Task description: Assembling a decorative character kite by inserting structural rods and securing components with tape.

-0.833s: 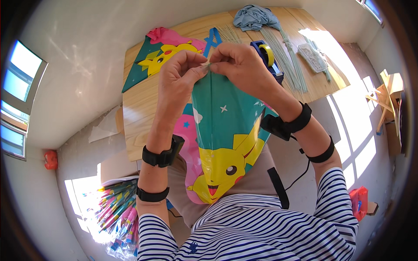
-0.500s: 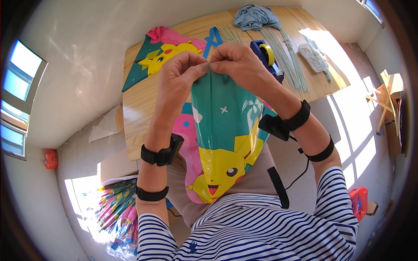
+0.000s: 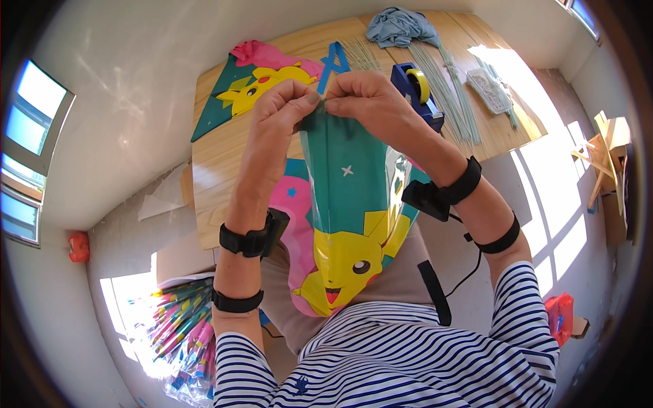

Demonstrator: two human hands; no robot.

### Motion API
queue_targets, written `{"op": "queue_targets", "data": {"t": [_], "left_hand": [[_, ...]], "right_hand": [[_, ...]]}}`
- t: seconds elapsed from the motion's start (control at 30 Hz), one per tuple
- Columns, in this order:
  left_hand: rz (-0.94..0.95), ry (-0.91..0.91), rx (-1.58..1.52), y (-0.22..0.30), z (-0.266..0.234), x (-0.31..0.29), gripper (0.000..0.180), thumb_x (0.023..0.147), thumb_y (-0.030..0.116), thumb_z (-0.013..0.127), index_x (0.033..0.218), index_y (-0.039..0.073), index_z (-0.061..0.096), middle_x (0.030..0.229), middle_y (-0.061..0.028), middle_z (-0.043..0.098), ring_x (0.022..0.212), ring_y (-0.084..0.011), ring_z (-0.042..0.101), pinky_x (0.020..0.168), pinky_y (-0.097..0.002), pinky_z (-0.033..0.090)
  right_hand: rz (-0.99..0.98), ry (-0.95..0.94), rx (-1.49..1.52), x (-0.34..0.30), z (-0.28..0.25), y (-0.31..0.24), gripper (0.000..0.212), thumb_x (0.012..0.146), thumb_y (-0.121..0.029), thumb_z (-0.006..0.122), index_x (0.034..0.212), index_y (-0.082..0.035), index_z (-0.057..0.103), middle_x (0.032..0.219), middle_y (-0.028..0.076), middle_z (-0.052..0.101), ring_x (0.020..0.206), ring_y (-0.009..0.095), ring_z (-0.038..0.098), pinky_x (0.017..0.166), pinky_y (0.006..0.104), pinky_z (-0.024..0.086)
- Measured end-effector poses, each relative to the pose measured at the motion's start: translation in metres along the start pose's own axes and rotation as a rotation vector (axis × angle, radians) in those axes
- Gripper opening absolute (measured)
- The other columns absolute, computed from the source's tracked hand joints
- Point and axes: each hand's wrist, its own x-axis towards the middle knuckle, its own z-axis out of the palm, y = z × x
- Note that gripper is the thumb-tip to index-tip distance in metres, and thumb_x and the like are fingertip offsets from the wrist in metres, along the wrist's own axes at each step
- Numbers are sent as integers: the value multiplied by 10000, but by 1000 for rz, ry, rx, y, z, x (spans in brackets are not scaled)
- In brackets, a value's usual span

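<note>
A glossy plastic kite sheet (image 3: 347,194), green and pink with a yellow cartoon animal on it, hangs from my raised hands down to my lap. My left hand (image 3: 284,112) is closed in a pinch at the left of its narrow top end. Just to the right, my right hand (image 3: 362,98) pinches the same top edge between thumb and bent fingers. A small gap separates the two sets of fingertips. Beyond them, a blue strip (image 3: 331,66) lies on the table. Whatever small part the fingertips cover is hidden.
On the wooden table (image 3: 224,160) lie another printed sheet (image 3: 238,95), a tape dispenser (image 3: 416,95), thin pale rods (image 3: 445,92), a clear box (image 3: 488,92) and a bunched grey-blue cloth (image 3: 401,28). Rolled colourful packs (image 3: 183,326) lie on the floor at left; cardboard (image 3: 615,136) stands at right.
My fingertips have moved slightly apart, from touching to a small gap. The sheet's upper part has shifted and flattened a little between them.
</note>
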Motion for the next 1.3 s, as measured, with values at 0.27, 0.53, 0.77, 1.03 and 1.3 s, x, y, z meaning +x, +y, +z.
{"op": "queue_targets", "data": {"t": [0.27, 0.53, 0.77, 1.03, 1.3], "left_hand": [[120, -43, -14, -3, -5, -1, 261, 833, -65, 674, 1075, 32, 660, 918, -3, 664, 855, -67, 631, 782, -208, 522], [87, -22, -14, 3, -1, -4, 230, 850, -53, 657, 1063, 31, 666, 934, -5, 675, 840, -65, 627, 786, -210, 512], [198, 35, -71, -4, -3, 0, 145, 878, 14, 665, 1022, 26, 674, 906, -18, 677, 857, -90, 622, 800, -245, 497], [461, 287, 556, -3, -1, -22, 367, 823, 115, 787, 1139, -3, 642, 1095, -88, 663, 1037, -209, 614, 927, -343, 476], [333, -65, 636, -17, 19, -114, 910, 676, 337, 922, 1427, 46, 498, 1373, -156, 576, 1286, -303, 537, 1061, -424, 427]], "right_hand": [[15, 1, 28, 0, 3, 0, 181, 881, -152, 673, 871, 28, 666, 704, 34, 583, 684, 113, 549, 624, 298, 451], [-52, 16, -8, 3, 2, -4, 192, 924, -170, 656, 853, 8, 644, 741, -1, 568, 718, 81, 520, 617, 273, 431], [-3, -58, 129, -2, 3, -3, 211, 923, -189, 689, 891, 19, 665, 778, -14, 602, 706, 69, 531, 624, 266, 437], [271, -22, 215, -21, -39, 5, 193, 935, -171, 708, 1005, 9, 712, 814, -12, 690, 798, 31, 654, 728, 200, 540], [64, 110, 287, -30, -116, -49, 308, 944, -260, 698, 1159, -39, 689, 997, 55, 713, 935, 128, 691, 854, 279, 563]]}}
